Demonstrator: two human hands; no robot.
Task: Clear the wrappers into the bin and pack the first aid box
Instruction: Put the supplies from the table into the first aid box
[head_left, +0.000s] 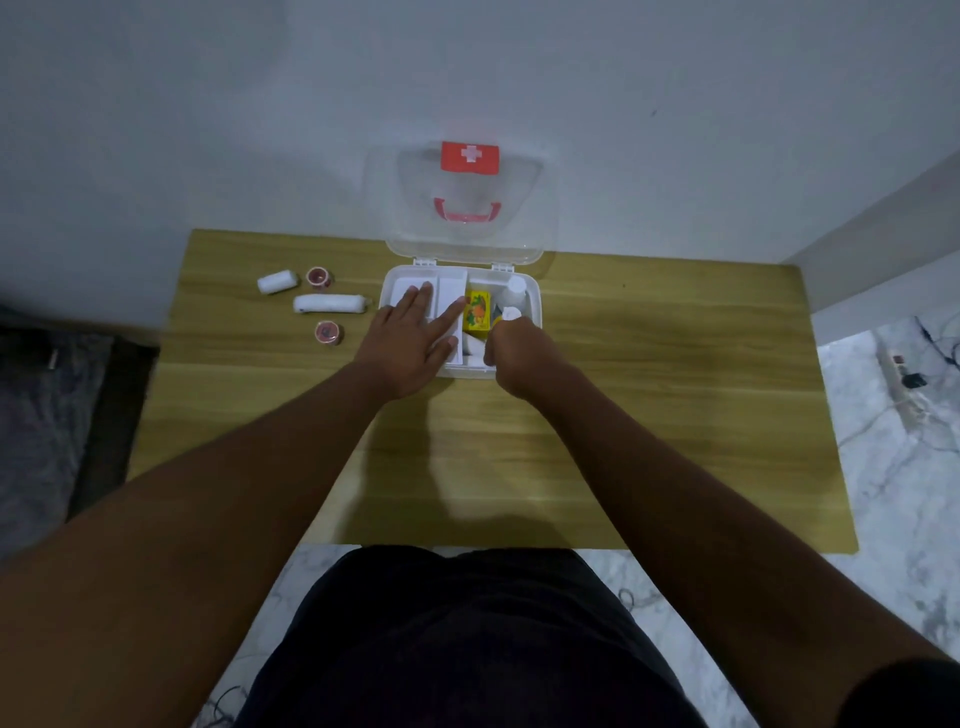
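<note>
The white first aid box (535, 306) stands open on the wooden table (649, 389), its clear lid (467, 208) with a red cross label leaning against the wall. Inside I see a yellow packet (478, 310), a white bottle (514, 291) and white boxes. My left hand (415, 338) lies flat, fingers spread, on the white boxes in the box's left part. My right hand (511, 353) is curled over the box's near right part; what its fingers hold is hidden. Left of the box lie a long bandage roll (330, 303), a short bandage roll (278, 282) and two red tape rolls (318, 276) (328, 332).
The table stands against a white wall. A dark mat (52, 415) lies on the floor at the left. Marble floor with a power strip and cables (904, 374) is at the right. No bin is in view.
</note>
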